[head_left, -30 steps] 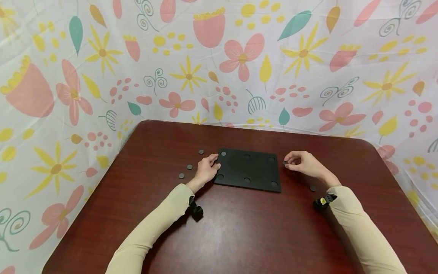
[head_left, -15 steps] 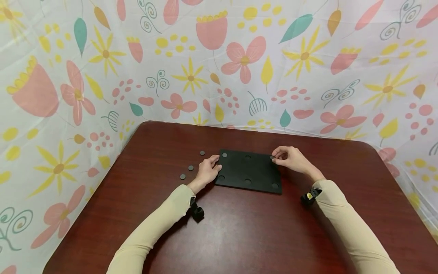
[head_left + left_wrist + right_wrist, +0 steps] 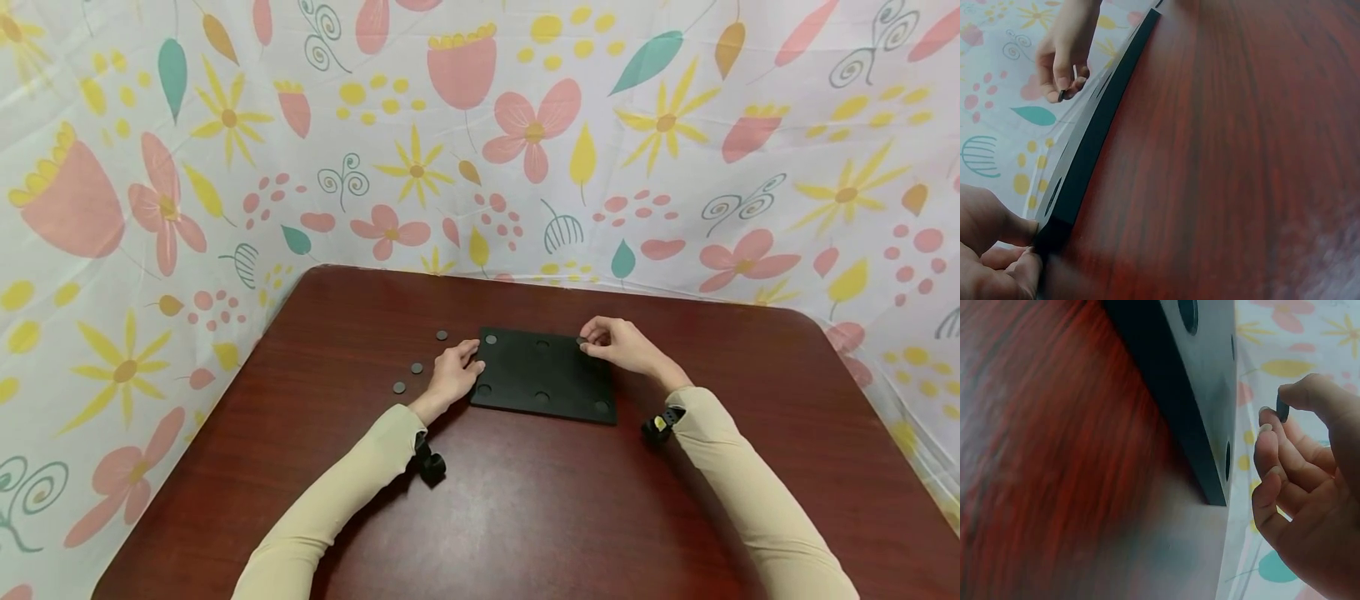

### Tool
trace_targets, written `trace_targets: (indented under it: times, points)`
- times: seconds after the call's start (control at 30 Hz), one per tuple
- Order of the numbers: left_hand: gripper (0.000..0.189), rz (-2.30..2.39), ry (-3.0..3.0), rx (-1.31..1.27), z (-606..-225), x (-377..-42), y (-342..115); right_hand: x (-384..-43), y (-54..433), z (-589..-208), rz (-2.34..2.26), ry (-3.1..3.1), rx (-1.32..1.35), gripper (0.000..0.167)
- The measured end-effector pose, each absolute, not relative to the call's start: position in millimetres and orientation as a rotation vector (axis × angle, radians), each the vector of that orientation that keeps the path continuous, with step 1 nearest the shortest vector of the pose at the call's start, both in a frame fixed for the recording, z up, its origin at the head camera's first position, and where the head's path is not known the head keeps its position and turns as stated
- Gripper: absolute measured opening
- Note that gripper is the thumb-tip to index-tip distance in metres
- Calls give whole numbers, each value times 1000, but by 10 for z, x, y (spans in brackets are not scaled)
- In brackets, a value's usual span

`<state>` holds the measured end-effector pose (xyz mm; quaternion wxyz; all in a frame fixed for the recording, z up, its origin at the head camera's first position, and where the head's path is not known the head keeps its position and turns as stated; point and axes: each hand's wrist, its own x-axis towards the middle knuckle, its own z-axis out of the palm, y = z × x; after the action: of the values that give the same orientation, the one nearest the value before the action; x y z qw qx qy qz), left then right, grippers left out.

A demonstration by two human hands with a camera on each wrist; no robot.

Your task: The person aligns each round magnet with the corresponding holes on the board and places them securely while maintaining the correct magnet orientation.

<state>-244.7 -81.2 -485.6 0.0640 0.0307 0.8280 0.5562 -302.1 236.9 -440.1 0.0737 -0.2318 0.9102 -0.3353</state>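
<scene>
A board [image 3: 517, 367] lies on a desk [image 3: 525, 500] before a cloth [image 3: 450, 75]. Three discs [image 3: 417, 368] lie left of it; another disc [image 3: 491, 339] sits in its far-left corner.

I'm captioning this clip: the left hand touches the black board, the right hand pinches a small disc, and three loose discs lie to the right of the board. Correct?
Not quite: the three loose discs lie to the left of the black board, as the head view shows. The left hand does touch it, and the right hand does pinch a small disc.
</scene>
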Motion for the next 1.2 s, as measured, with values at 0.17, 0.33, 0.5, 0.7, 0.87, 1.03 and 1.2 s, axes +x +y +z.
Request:
trace_targets:
  times: [0.17,0.33,0.5,0.7,0.87,1.03,1.2]
  points:
    - [50,1680,2505,88,-4863,-2454,-806,-3047,2307,-4412,-1006,2715,-711,18]
    - [50,1682,2503,80,-4864,-2455,-803,-3054,2257,-4406,-1018,2700,-729,19]
    - [49,1676,2516,90,-4857,-2440,-801,-3051,2212,-4411,-1011,2703,-753,17]
    - [49,1664,2542,114,-4842,-2437,-799,-3081,2180,-4417,-1010,2696,-775,17]
    - [49,1677,2528,103,-4851,-2462,-803,-3111,2158,-4418,-1003,2706,-783,17]
    - [49,1665,2541,99,-4844,-2456,-804,-3112,2130,-4414,-1005,2696,-785,18]
    - [50,1663,2538,97,-4833,-2448,-801,-3110,2103,-4421,-1006,2663,-785,20]
